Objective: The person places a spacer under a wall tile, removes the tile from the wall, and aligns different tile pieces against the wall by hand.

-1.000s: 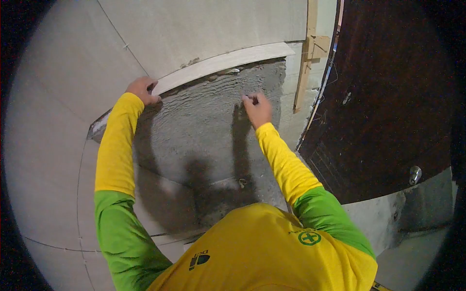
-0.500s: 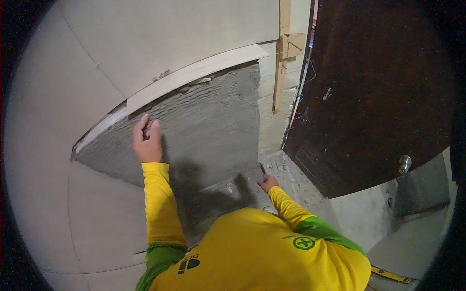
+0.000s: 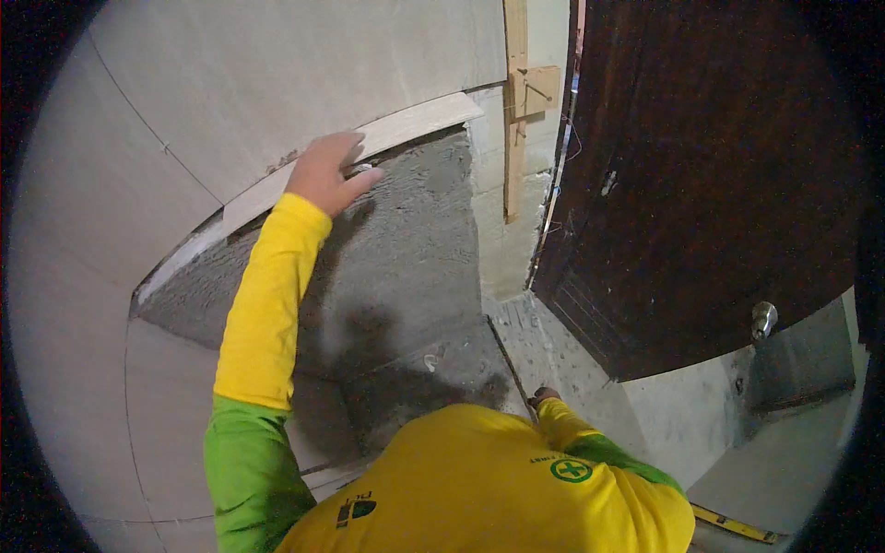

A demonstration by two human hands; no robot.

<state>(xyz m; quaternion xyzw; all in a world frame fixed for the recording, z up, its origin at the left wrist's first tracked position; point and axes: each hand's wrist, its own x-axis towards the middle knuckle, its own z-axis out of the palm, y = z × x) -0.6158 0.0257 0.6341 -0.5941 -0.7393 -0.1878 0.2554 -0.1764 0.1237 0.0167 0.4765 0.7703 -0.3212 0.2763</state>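
Note:
My left hand [image 3: 330, 173] is raised at the pale tile strip [image 3: 415, 125] that runs along the top of the grey mortar patch [image 3: 406, 244]. Its fingers lie over the strip and the thumb stands apart; I see nothing held in it. Whether the fingertips press on the strip, I cannot tell. Low on the right, my right hand [image 3: 546, 395] is closed on a long thin dark rod [image 3: 509, 358], which slants up towards the bottom corner of the mortar. The rod's lower end is hidden behind my yellow shirt.
A dark door [image 3: 710, 184] with a metal knob [image 3: 763, 319] stands on the right. Wooden battens [image 3: 514, 157] with nails are fixed beside the door frame. Large grey wall tiles [image 3: 277, 74] surround the patch. A yellow spirit level [image 3: 733, 523] lies at lower right.
My left hand has moved up and right, from over the mortar to the tile strip. My right hand has shifted down and right, and more of the thin rod shows. The view has turned slightly.

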